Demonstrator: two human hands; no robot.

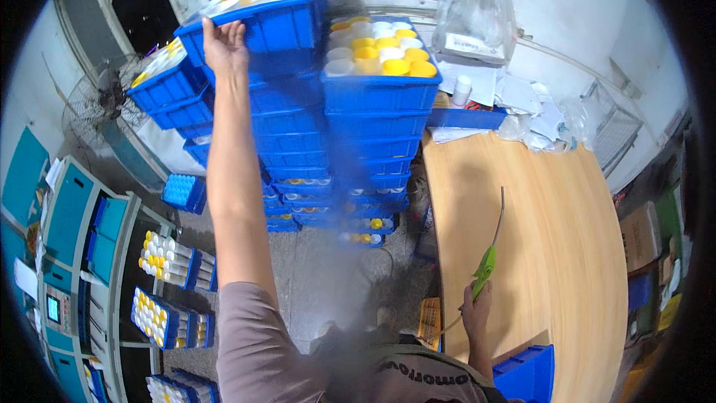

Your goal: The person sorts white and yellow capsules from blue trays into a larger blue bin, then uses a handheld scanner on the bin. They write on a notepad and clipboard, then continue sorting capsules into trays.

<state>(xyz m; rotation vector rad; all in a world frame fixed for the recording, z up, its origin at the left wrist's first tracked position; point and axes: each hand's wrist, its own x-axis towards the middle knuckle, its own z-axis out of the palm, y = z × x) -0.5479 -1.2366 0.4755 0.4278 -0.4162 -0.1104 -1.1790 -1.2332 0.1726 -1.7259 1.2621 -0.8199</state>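
The crate (289, 28) is blue, the air gun (485, 265) green.

Two hands show: the left hand (226, 43) at upper left, the right hand (477, 312) at lower right. One green tool (485, 263), right of centre. Three crate stacks (380, 95), upper left to upper centre. Three tube crates (173, 326), lower left. One fan (112, 93), left. One table (552, 231), right. One bag (473, 11) and one bottle (462, 90), upper right. One bin (526, 375), lower right. One basket (430, 315), lower centre.

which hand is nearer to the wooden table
Right. The right hand holds a green tool over the table; the left hand is at a blue crate, farther left.
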